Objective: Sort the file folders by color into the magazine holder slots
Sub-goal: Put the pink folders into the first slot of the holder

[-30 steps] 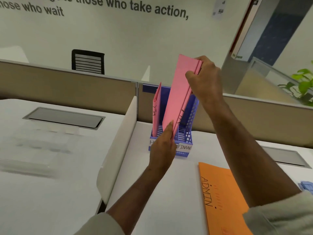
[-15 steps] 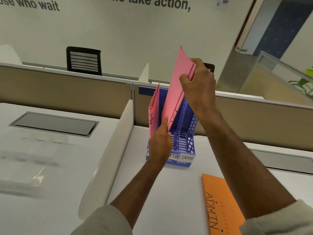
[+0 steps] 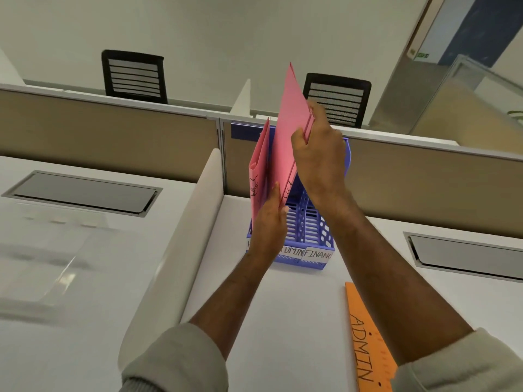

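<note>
A blue magazine holder (image 3: 314, 236) stands on the white desk, with labels reading ADMIN and FINANC on its front. One pink folder (image 3: 259, 165) stands in its left slot. My right hand (image 3: 318, 158) grips the upper edge of a second pink folder (image 3: 288, 128), held tilted above the holder beside the first. My left hand (image 3: 268, 222) lies with straight fingers against that folder's lower corner. An orange folder (image 3: 368, 340) marked ADMIN lies flat on the desk at the lower right.
A white divider panel (image 3: 181, 236) runs along the left of the desk. Beige partitions (image 3: 113, 137) close off the back, with two black chairs (image 3: 133, 75) behind. Grey cable hatches (image 3: 82, 190) are set into both desks.
The held pink folder has come lower and closer to the left slot, next to the standing pink folder. The camera has tilted up, so the holder sits lower in view.
</note>
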Demonstrator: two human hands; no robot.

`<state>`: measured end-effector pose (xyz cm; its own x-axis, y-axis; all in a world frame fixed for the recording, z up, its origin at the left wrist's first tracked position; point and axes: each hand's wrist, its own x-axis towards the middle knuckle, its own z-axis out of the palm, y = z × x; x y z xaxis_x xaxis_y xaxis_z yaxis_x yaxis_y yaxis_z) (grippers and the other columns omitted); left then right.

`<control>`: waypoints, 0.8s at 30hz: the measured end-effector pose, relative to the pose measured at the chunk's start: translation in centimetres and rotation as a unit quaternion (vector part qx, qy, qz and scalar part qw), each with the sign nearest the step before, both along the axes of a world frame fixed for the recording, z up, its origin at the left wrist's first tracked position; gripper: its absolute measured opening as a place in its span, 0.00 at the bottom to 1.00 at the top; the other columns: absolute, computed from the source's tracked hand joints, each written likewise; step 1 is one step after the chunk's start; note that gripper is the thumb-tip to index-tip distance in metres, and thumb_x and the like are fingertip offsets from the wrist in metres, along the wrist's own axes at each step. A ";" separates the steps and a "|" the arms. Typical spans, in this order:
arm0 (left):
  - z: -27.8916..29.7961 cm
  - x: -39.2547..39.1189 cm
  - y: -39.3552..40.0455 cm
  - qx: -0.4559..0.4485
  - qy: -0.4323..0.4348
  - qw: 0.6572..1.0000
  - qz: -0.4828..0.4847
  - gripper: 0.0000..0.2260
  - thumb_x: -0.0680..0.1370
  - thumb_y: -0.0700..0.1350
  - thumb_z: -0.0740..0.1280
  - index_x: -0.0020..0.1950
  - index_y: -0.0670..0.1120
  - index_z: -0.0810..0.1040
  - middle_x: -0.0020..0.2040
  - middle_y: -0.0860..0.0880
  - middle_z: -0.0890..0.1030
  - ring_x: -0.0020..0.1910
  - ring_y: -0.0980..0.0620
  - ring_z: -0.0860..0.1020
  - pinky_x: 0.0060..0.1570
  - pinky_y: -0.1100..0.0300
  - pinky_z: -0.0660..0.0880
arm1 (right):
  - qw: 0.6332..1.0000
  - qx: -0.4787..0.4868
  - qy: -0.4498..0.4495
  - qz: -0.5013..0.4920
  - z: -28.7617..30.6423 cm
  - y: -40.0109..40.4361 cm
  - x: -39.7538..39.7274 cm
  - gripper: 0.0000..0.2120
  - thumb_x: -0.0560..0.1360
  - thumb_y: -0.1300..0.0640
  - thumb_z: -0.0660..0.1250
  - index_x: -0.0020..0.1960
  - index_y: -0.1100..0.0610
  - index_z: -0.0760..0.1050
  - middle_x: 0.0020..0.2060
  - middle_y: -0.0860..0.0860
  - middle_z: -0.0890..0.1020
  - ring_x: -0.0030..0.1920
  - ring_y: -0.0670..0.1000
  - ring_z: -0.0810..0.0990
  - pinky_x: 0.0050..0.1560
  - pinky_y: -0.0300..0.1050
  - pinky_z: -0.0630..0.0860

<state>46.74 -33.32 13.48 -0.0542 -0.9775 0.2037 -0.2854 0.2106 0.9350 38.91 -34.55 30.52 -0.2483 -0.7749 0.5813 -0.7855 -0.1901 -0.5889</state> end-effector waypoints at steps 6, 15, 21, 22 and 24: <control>1.1 0.0 -0.9 -0.080 -0.047 0.996 0.014 0.21 0.84 0.46 0.57 0.78 0.48 0.63 0.75 0.46 0.69 0.74 0.48 0.67 0.69 0.62 0.64 | 0.999 0.040 -0.012 -0.010 -2.9 -0.9 0.6 0.22 0.83 0.54 0.59 0.76 0.53 0.63 0.57 0.56 0.83 0.49 0.56 0.84 0.50 0.55 0.84; -0.3 0.7 -0.4 -0.060 0.042 0.994 0.076 0.19 0.82 0.52 0.64 0.73 0.51 0.73 0.63 0.55 0.80 0.54 0.67 0.79 0.55 0.75 0.73 | 0.999 0.040 -0.007 -0.016 -6.1 -1.8 1.8 0.19 0.83 0.54 0.59 0.73 0.55 0.67 0.56 0.57 0.82 0.46 0.55 0.83 0.42 0.49 0.83; -0.5 3.3 1.0 -0.202 0.078 0.953 0.213 0.15 0.82 0.55 0.60 0.59 0.47 0.78 0.55 0.58 0.79 0.56 0.61 0.78 0.55 0.72 0.75 | 0.998 0.062 -0.013 0.004 -8.0 -2.0 2.7 0.21 0.84 0.54 0.58 0.76 0.54 0.63 0.56 0.56 0.82 0.44 0.51 0.83 0.44 0.48 0.84; -0.4 3.4 0.7 -0.210 0.075 0.949 0.224 0.11 0.82 0.51 0.62 0.60 0.47 0.77 0.56 0.60 0.77 0.57 0.62 0.77 0.55 0.74 0.73 | 0.998 0.068 -0.012 0.009 -8.3 -1.9 2.9 0.21 0.84 0.53 0.58 0.76 0.53 0.62 0.57 0.56 0.82 0.46 0.53 0.84 0.46 0.50 0.84; 0.0 3.7 0.1 -0.183 0.079 0.957 0.211 0.13 0.81 0.47 0.64 0.65 0.47 0.74 0.61 0.60 0.76 0.61 0.60 0.75 0.58 0.73 0.72 | 0.996 0.088 -0.008 0.022 -8.8 -1.9 3.4 0.22 0.84 0.51 0.58 0.77 0.52 0.61 0.59 0.55 0.82 0.50 0.54 0.85 0.49 0.53 0.85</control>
